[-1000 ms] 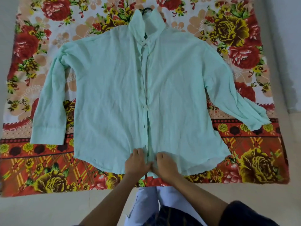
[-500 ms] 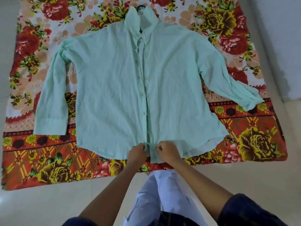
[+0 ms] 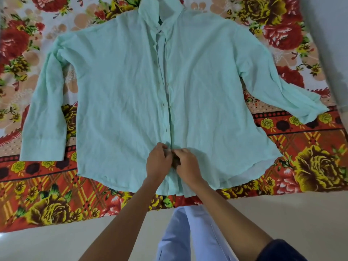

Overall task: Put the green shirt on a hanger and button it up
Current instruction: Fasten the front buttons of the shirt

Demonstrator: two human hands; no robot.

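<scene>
The pale green shirt (image 3: 116,87) lies flat and front up on a flowered sheet, collar at the far end, sleeves spread to both sides. Its front placket runs down the middle with several buttons showing. My left hand (image 3: 159,162) and my right hand (image 3: 186,163) meet on the placket a little above the hem, fingers curled and pinching the two front edges together. The button under my fingers is hidden. A dark bit of the hanger (image 3: 160,21) shows inside the collar opening; the rest of it is covered by the shirt.
The red, orange and cream flowered sheet (image 3: 47,200) covers the floor under the shirt. Pale floor tiles (image 3: 56,245) lie in front of it. A grey wall (image 3: 331,44) rises at the right. My light trousers (image 3: 180,236) show at the bottom.
Both hands have moved a little up the placket from the hem and closed in against each other. The view has shifted nearer to the shirt.
</scene>
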